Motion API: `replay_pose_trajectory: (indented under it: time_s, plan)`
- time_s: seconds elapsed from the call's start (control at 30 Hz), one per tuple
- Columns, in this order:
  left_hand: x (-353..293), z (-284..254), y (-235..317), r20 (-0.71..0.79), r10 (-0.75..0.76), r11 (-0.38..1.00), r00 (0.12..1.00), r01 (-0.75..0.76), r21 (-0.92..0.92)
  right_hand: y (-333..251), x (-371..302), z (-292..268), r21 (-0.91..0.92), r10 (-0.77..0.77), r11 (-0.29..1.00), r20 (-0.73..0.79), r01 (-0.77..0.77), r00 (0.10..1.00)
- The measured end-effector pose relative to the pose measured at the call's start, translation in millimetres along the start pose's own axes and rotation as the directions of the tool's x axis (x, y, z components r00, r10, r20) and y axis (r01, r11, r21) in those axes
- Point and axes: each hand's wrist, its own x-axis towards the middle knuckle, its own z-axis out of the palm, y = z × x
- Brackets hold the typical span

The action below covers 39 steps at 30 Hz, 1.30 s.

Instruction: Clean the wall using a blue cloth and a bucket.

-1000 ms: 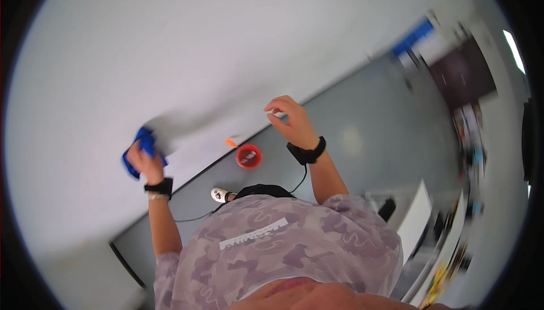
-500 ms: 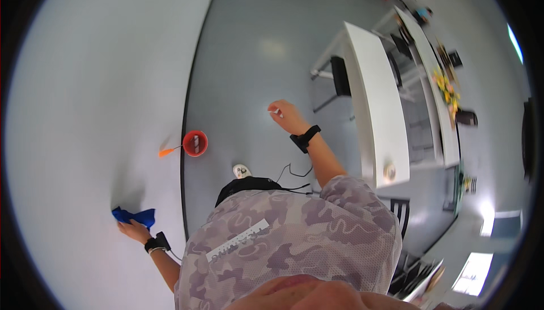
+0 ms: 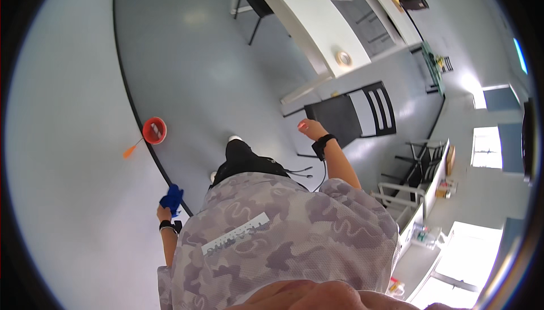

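A crumpled blue cloth (image 3: 172, 199) hangs from my left hand (image 3: 164, 214), whose fingers are closed on it, low beside the white wall. My right hand (image 3: 311, 129) is held out on the other side of my body, over the floor near a black chair. Its fingers are curled in, and I cannot make out whether something small is inside. Ahead on the floor, against the wall's base, stands a red bucket (image 3: 165, 131). What looks like a small paint roller rests in it, its orange handle (image 3: 130, 151) sticking out over the rim toward the wall.
The white wall (image 3: 62, 140) with its dark skirting runs along my left. To the right stand a white table (image 3: 317, 18) bearing a roll of tape (image 3: 343, 58), and the black chair (image 3: 334, 116). Cables hang by my waist. Shelves and stacked chairs stand behind at right.
My body has turned right, and the bucket now appears farther left. My left hand has come in closer to my body with the cloth, which now hangs bunched. My right hand has drawn back.
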Motion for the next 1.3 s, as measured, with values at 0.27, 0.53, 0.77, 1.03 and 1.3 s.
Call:
replay_pose_trajectory:
  time_s: [0.27, 0.53, 0.77, 1.03, 1.3]
  plan:
    - [-87, 77, 10, 0.318, -0.058, 0.994, 0.946, 0.026, 0.102, 233, -39, -61, -0.289, 0.451, 0.855, 0.001, -0.432, 0.893]
    - [-170, 106, 21, 0.147, -0.242, 0.949, 0.959, 0.203, 0.240, 451, -87, -214, -0.015, 0.636, 0.609, -0.589, -0.793, 0.499]
    - [-235, 88, 7, 0.109, -0.257, 0.829, 0.960, 0.161, 0.536, 502, -103, -279, 0.074, 0.838, 0.351, -0.469, -0.934, 0.278]
    - [-273, 78, 12, -0.092, -0.386, 0.883, 0.918, 0.396, 0.252, 573, -88, -251, 0.245, 0.898, 0.410, -0.279, -0.879, 0.341]
    - [-351, 98, 21, -0.102, -0.434, 0.899, 0.895, 0.438, 0.018, 543, -94, -265, 0.209, 0.876, 0.434, -0.327, -0.876, 0.355]
